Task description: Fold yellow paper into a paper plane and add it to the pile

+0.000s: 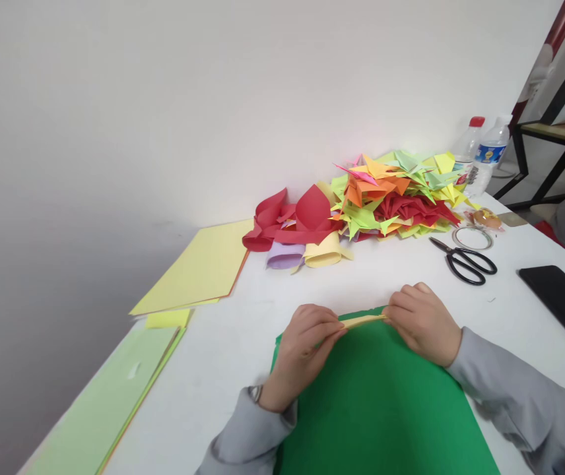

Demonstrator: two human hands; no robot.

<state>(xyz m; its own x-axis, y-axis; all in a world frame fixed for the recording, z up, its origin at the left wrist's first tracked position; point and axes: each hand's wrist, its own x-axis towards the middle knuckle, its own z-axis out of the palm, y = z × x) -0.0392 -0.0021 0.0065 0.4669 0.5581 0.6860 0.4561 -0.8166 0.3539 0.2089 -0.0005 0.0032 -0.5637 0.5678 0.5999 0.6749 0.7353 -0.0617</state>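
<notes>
A large dark green paper sheet point(381, 402) lies on the white table point(243, 330) right in front of me. Along its far edge runs a thin wooden stick point(364, 320). My left hand point(302, 349) pinches the stick's left end with curled fingers. My right hand point(424, 323) is closed over the stick's right end, and the green sheet's edge seems to curl up against the stick. Both sleeves are grey.
A pile of folded coloured paper shapes point(391, 194) and red, lilac and yellow paper rolls point(297, 231) lie at the back. Black scissors point(465, 260), a tape ring point(471, 237), a dark phone point(562, 307), two bottles point(485, 155), yellow sheets point(198, 267) and light green sheets point(109, 402) surround me.
</notes>
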